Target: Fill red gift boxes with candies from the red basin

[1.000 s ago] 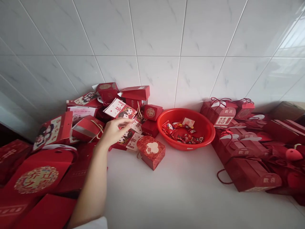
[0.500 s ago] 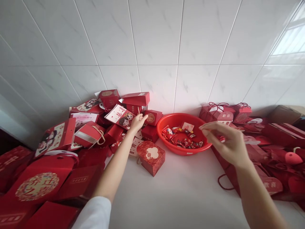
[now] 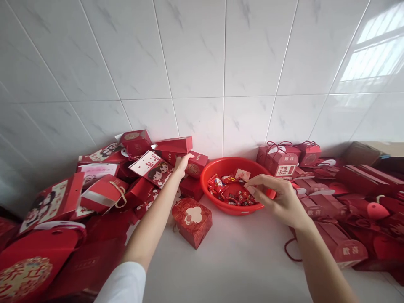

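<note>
At the edge of the left pile, my left hand [image 3: 181, 166] is closed at a red gift box [image 3: 198, 163] with a gold round emblem; its fingertips are partly hidden. A patterned red gift box [image 3: 193, 223] with a pale flower-shaped patch lies tilted on the table, below that hand. To the right stands a red plastic basin [image 3: 224, 208] with wrapped candies [image 3: 217, 183] and a small pale pink packet [image 3: 242, 175] in it. Over the basin's right side, my right hand [image 3: 277, 198] has thumb and fingers pinched together; anything between them is too small to make out.
Many red gift boxes [image 3: 104, 191] are heaped at left, some with rope handles. More red boxes [image 3: 336, 242] with cord handles fill the right side, and a brown cardboard box [image 3: 366, 153] stands behind them. A tiled wall [image 3: 202, 54] closes off the back of the white table [image 3: 233, 261].
My right hand has moved left and over the basin's candies. My left hand no longer shows the rope handle at its fingers and is now at a red box. The view has shifted slightly.
</note>
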The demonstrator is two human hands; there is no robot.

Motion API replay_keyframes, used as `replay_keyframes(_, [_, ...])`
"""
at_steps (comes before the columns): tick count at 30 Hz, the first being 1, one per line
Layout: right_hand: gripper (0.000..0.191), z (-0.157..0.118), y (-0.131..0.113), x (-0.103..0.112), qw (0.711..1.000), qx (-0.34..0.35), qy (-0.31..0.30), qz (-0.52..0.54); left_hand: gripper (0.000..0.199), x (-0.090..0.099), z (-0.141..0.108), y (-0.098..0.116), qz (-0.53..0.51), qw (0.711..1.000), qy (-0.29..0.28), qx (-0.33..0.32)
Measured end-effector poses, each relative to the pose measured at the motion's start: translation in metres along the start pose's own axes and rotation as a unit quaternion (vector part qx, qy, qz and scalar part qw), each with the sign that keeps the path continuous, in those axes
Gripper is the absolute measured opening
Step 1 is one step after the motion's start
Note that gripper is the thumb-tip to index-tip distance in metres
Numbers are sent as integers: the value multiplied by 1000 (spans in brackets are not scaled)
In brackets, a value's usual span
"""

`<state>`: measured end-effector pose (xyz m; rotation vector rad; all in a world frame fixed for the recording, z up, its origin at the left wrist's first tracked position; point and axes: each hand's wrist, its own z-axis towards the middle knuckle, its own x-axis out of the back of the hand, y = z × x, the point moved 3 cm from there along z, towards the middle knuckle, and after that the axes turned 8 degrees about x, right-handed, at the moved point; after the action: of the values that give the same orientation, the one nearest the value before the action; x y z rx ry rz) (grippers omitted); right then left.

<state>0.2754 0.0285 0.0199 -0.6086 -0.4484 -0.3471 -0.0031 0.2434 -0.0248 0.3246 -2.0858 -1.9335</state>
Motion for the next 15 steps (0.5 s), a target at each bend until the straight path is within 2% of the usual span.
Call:
replay_keyframes(2, [17, 0, 3, 2, 1000, -8, 2, -2, 27, 2, -15, 9, -13, 999, -21, -20])
replay_keyframes(4, [18, 1, 6, 2, 1000, -18, 10, 2, 30, 5, -38, 22, -21, 995, -70, -60])
replay_keyframes(6, [18, 1, 8, 3, 999, -34, 31, 15, 30, 7, -72, 37, 3, 969, -187, -159])
replay_keyframes(8, [20, 0, 9, 6, 996, -56, 61, 32, 30, 9, -113, 45, 73, 929, -299, -205])
replay_keyframes(11, [25, -1, 8, 15, 990, -88, 90, 57, 30, 11, -174, 39, 180, 845, -454, -220])
replay_keyframes(13, [27, -2, 5, 21, 990, -99, 76, 63, 34, 11, -204, 26, 229, 802, -482, -268])
replay_keyframes(15, [27, -3, 3, 25, 994, -95, 28, 55, 23, 7, -226, 8, 267, 744, -497, -358])
